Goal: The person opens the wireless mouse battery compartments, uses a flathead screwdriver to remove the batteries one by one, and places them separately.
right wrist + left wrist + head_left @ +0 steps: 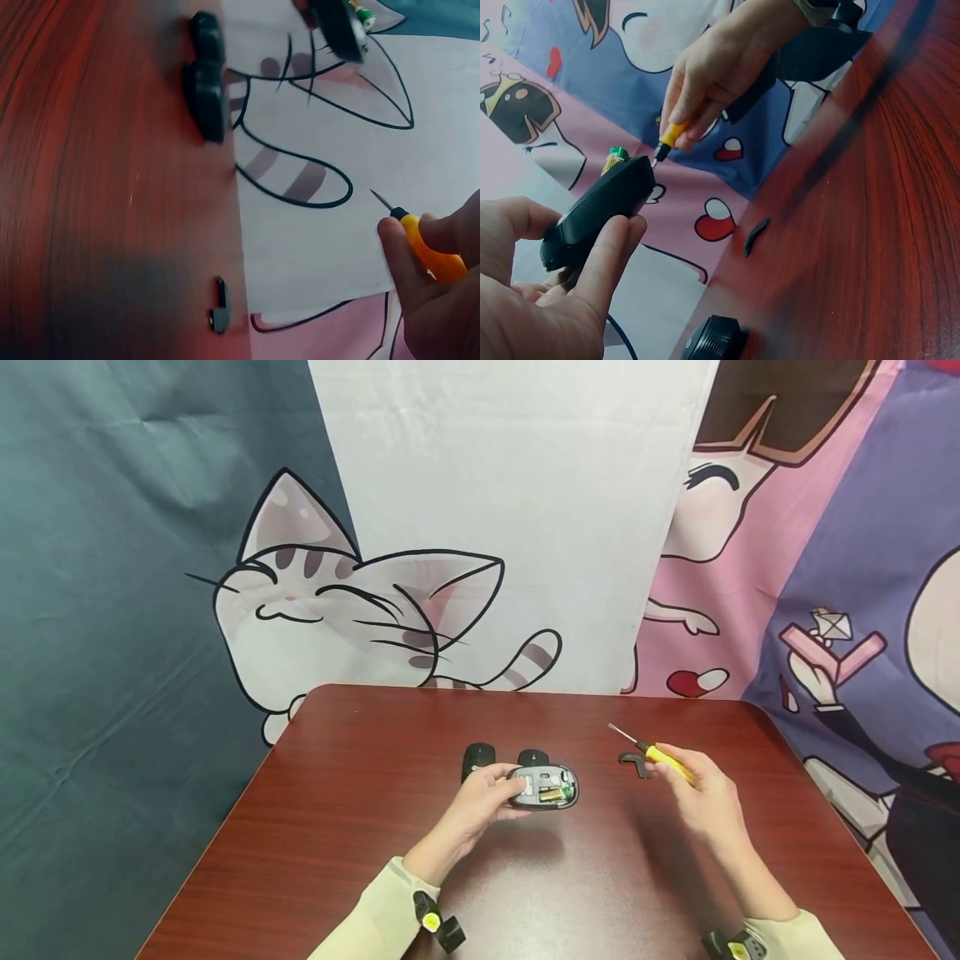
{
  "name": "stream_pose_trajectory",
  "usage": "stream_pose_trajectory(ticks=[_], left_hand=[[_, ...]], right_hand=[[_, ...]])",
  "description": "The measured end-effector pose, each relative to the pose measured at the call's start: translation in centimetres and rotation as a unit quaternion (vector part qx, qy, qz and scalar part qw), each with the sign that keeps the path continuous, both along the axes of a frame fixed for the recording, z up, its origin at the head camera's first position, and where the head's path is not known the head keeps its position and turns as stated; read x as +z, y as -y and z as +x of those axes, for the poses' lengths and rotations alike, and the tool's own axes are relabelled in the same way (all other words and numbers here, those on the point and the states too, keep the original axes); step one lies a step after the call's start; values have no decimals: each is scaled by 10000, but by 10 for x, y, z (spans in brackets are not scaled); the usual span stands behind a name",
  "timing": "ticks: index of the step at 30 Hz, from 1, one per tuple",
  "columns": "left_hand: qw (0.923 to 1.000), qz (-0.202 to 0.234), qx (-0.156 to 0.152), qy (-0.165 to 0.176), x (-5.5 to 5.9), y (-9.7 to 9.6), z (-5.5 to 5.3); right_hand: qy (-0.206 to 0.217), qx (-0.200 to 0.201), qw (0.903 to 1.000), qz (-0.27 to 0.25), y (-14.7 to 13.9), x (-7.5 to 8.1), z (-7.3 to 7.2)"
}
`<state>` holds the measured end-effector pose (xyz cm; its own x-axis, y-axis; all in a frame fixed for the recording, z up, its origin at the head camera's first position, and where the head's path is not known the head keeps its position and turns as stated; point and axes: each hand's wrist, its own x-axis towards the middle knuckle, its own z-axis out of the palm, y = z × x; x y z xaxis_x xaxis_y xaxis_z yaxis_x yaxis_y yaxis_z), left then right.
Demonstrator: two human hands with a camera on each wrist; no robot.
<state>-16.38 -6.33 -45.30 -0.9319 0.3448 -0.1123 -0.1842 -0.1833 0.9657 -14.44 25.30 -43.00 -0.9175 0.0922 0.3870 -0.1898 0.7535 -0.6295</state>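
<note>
My left hand (474,802) holds a black computer mouse (534,773) above the table, its grey underside turned up and thumb on that face. In the underside's open compartment lies a green and gold battery (553,794), one end standing proud of the shell in the left wrist view. Off to the right, my right hand (708,797) grips a screwdriver (670,762) by its yellow handle. Its bare metal tip points up and left, apart from the mouse. A small black hooked plastic piece (636,763) lies on the table beyond the right hand.
Two more black mice stand on the table behind the held one, a left mouse (477,758) and a right mouse (533,757). The reddish-brown table (337,827) ends at a cartoon-printed cloth backdrop (510,485).
</note>
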Motion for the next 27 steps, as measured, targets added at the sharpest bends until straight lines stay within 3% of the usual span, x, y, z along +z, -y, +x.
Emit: stream_pose_trajectory(ticks=[5, 14, 23, 27], left_hand=[[10000, -16, -17, 11, -2, 1, -1], [10000, 13, -35, 77, -4, 0, -1], [10000, 1, -93, 14, -6, -1, -2], [9999, 11, -94, 33, -6, -1, -1]], right_hand=[[-332, 158, 9985, 402, 3, -4, -4], [209, 119, 9974, 679, -2, -15, -5], [192, 204, 9955, 901, -11, -18, -8], [82, 59, 9951, 986, -15, -20, -9]])
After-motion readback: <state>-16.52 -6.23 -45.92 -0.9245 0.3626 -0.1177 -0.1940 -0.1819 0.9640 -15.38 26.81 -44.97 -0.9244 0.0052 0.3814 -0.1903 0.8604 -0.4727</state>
